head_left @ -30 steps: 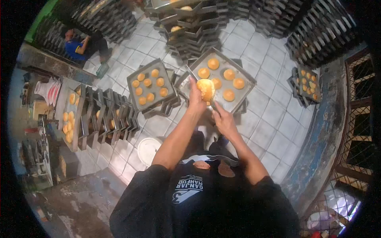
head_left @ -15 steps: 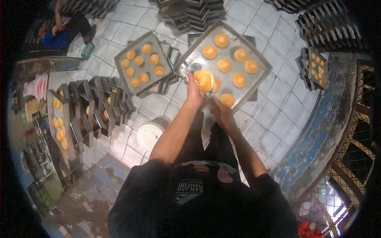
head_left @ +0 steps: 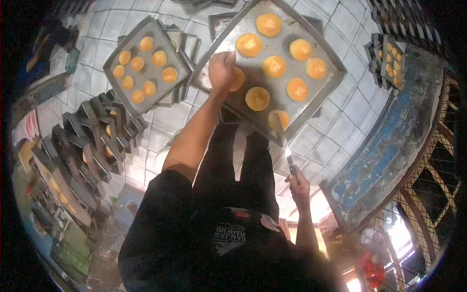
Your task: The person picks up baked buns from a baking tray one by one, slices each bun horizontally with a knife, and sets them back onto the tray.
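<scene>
My left hand (head_left: 222,71), with curled fingers, is over the left corner of a large metal baking tray (head_left: 335,73). A golden round bun (head_left: 237,80) shows beside it, partly hidden by the hand. Whether the fingers hold anything is hidden. Lower down, my right hand (head_left: 298,184) grips the dark handle of a long-bladed knife (head_left: 289,158). Its shiny blade points up toward the tray, and the tip overlaps the nearest bun (head_left: 276,118). Several more buns (head_left: 274,66) lie spaced out on the tray.
Left of it, a smaller tray of buns (head_left: 137,63) rests on stacked trays. Crisscrossed tray stacks (head_left: 92,131) stand at the left, with others (head_left: 404,17) at the upper right. A worn blue-grey ledge (head_left: 379,146) curves along the right. White tiles (head_left: 335,129) cover the floor.
The bun held in my left hand is now down at the tray's left corner. My right hand has moved down and back with the knife, away from my left hand.
</scene>
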The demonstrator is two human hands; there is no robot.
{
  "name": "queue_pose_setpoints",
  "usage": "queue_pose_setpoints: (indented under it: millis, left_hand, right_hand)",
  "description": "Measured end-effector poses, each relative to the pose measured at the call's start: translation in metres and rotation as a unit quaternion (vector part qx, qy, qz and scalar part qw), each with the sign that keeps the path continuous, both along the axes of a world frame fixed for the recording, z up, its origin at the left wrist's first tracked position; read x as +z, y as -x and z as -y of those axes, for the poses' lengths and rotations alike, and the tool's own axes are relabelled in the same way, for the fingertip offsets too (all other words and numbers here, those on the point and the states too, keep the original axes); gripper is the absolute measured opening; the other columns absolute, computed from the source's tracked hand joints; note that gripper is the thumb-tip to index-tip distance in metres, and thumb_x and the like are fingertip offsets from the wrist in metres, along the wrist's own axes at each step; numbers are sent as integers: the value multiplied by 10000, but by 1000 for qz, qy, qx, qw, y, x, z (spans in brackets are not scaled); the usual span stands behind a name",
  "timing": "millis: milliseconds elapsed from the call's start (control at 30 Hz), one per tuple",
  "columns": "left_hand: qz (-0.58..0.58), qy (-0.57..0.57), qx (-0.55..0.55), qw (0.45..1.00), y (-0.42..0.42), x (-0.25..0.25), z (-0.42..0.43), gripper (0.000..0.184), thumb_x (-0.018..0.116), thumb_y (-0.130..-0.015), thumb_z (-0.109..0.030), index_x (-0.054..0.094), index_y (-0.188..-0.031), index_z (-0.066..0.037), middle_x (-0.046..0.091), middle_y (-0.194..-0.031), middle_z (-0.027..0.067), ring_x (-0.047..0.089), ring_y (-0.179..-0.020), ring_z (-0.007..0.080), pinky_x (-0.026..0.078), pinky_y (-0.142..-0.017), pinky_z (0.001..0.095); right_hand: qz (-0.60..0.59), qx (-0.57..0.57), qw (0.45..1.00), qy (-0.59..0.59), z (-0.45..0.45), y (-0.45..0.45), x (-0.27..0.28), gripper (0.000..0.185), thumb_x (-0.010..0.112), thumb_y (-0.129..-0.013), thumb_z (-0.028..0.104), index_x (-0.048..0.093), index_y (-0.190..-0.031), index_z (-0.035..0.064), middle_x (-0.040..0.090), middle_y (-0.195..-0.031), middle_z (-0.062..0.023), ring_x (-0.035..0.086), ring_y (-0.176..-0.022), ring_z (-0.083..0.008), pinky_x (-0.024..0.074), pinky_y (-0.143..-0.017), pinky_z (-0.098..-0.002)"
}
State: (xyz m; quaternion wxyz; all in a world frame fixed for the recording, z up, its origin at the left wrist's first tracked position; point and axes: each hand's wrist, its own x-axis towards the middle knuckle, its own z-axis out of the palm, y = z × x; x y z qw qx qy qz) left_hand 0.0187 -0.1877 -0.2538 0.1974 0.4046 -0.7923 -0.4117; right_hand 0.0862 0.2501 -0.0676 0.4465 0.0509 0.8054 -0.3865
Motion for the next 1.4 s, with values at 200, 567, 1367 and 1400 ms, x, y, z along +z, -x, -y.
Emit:
queue_pose_setpoints:
  millis: [200, 567, 1367, 1400]
  left_hand:
    - [185, 47, -50, 980, 91, -15, 18, 613, 735, -825, -529, 648, -1141, -12, 640, -1114, 226, 589, -1079, 415, 455, -956, 511]
    - [-148, -258, -78, 952, 43, 30, -42, 601, 780, -885, -162, 450, -1354, 18, 611, -1274, 185, 625, -1150, 280, 520, -1000, 382]
    - [-537, -593, 110, 590, 22, 366, -156, 463, 742, -820, -648, 664, -852, -193, 664, -756, -19, 646, -676, 179, 541, -637, 351]
    - [-532, -593, 100, 596, 21, 366, -157, 457, 736, -825, -647, 663, -848, -197, 666, -750, -15, 648, -670, 178, 535, -623, 355]
  right_hand:
    - [18, -73, 996, 37, 17, -8, -5, 548, 622, -1009, 218, 473, -1494, 12, 633, -832, 25, 385, -565, -2, 328, -500, -177]
    - [-87, -99, 982, 136, 47, 43, 46, 521, 585, -960, 12, 503, -1474, 36, 677, -866, -30, 529, -662, -82, 453, -604, -247]
    - [-418, 177, 838, 303, -5, 67, 221, 475, 568, -993, 136, 514, -1442, -7, 698, -942, -197, 690, -834, -246, 536, -795, -353]
    - [-423, 183, 835, 300, -7, 66, 222, 472, 570, -991, 132, 516, -1434, -23, 697, -952, -200, 690, -840, -244, 536, -801, -348]
